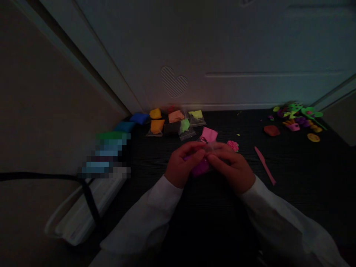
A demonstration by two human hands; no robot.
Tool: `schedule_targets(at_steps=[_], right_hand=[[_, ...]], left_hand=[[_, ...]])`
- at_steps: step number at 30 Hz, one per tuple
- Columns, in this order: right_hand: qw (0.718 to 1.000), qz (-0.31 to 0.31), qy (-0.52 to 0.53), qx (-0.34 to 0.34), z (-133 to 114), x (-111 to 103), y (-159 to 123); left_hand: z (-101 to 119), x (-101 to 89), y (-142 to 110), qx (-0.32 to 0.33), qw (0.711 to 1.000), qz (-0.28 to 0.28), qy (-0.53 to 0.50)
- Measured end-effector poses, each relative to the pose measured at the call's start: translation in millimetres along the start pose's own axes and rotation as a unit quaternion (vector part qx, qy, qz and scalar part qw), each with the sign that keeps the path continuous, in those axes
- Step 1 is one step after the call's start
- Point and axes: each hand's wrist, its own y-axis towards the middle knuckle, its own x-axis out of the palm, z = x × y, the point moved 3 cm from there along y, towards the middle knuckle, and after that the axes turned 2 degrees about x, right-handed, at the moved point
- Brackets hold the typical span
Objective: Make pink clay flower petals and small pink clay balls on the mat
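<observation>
Both my hands meet over the dark table around a small clear plastic bag of purple modelling clay (200, 168). My left hand (185, 163) grips the bag from the left, thumb and fingers pinched along its upper edge. From the other side my right hand (232, 165) pinches the bag's clear top between thumb and fingers. Fingers cover part of the bag, so I cannot tell whether its top is sealed. Just behind lies a bag of pink clay (209, 135). A bumpy pink clay piece (233, 145) rests beyond my right fingers.
A pink plastic knife (264, 165) and a reddish-brown lump (272, 130) lie to the right. Colourful clay shapes (294, 118) cluster at the back right. Bagged clay, including an orange bag (157, 127), lines the back left. A white tray (91, 207) and black cable (90, 200) are at left.
</observation>
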Motion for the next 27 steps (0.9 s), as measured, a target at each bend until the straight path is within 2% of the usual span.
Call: schedule_targets(at_steps=[5, 7, 13, 17, 22, 27], right_hand=[[0.996, 0.051, 0.047, 0.054, 9.0, -8.4, 1.4], [0.993, 0.076, 0.057, 0.063, 11.1, -9.4, 1.5], [0.976, 0.131, 0.153, 0.079, 16.0, -7.2, 3.2], [0.967, 0.106, 0.211, 0.092, 17.8, -4.9, 4.5], [0.980, 0.105, 0.132, 0.105, 19.1, -7.3, 3.9], [0.976, 0.098, 0.163, 0.108, 24.8, -5.9, 2.9]], left_hand=[[-6.2, 1.2, 4.0, -0.045, 0.997, -0.058, -0.008], [-8.0, 0.3, 5.5, -0.049, 0.997, -0.059, -0.007], [-5.7, -1.2, 6.2, 0.009, 0.997, -0.040, 0.067], [-2.2, 0.5, 3.7, 0.039, 0.991, -0.041, 0.124], [-1.4, 1.3, 2.5, 0.055, 0.984, -0.056, 0.157], [-0.4, 1.4, 2.2, 0.058, 0.983, -0.053, 0.168]])
